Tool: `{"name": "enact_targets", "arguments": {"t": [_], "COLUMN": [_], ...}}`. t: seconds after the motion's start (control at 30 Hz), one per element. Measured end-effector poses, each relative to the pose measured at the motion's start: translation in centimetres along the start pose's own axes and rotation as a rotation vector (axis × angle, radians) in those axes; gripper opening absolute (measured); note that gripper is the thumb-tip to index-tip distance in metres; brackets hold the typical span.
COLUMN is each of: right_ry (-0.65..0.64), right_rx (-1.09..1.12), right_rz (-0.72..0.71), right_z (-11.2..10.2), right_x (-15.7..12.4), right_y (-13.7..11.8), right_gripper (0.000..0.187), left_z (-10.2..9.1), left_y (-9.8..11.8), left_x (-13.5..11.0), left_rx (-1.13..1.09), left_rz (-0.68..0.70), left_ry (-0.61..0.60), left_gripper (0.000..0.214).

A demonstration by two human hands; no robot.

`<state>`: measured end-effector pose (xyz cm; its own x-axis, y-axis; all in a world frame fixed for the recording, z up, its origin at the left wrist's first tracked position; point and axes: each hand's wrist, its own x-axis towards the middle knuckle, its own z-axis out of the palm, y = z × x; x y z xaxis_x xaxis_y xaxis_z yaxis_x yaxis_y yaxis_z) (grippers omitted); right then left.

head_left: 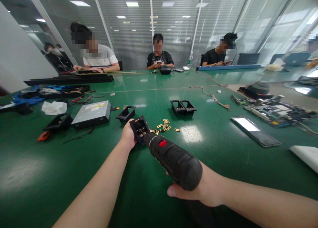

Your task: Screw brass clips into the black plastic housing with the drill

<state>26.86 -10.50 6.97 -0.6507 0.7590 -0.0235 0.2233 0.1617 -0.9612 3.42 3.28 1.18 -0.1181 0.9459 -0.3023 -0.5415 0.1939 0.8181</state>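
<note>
My left hand (128,134) is closed around a black plastic frame (138,126), tilted with its open side toward me. Small brass-coloured parts show inside the frame. In my right hand (206,185) is a black cordless drill (174,157) with a red switch on top. The drill's front end points into the frame; its bit is hidden. Just beyond lie several small brass plates (166,125) in a loose pile. A double black frame (183,107) and a single black frame (126,113) stand farther back on the table.
A silver disc drive (92,113) and another black frame (59,122) are on the left. To the right lie a phone (255,130), a circuit board (278,109) and a white object (306,158). People sit across the green table (74,171).
</note>
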Motion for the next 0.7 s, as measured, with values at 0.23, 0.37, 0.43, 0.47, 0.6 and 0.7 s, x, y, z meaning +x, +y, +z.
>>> {"name": "enact_targets", "arguments": {"t": [0.23, 0.37, 0.43, 0.47, 0.6, 0.7], "right_ry": [-0.004, 0.011, 0.002, -0.006, -0.008, -0.008], "right_rx": [0.003, -0.011, -0.006, -0.002, 0.019, 0.032], "right_rz": [0.002, -0.029, -0.035, -0.028, -0.002, -0.011], "right_z": [-0.08, -0.03, 0.06, 0.12, 0.26, 0.21], "right_x": [0.05, 0.00, -0.02, -0.04, -0.09, -0.09], "right_y": [0.04, 0.15, 0.16, 0.16, 0.22, 0.27], "right_gripper": [0.021, 0.021, 0.017, 0.016, 0.017, 0.017], "left_z": [0.16, 0.13, 0.05, 0.01, -0.05, 0.05], "left_y": [0.08, 0.07, 0.03, 0.01, 0.00, 0.03], "left_x": [-0.12, -0.17, -0.13, -0.11, -0.03, -0.05], "left_rx": [0.000, 0.018, 0.027, 0.029, 0.019, -0.001], "left_rz": [-0.022, -0.003, -0.003, -0.007, -0.023, -0.029], "left_ry": [0.001, -0.006, -0.015, -0.017, -0.004, 0.004], "left_gripper": [0.022, 0.021, 0.021, 0.022, 0.023, 0.023]}}
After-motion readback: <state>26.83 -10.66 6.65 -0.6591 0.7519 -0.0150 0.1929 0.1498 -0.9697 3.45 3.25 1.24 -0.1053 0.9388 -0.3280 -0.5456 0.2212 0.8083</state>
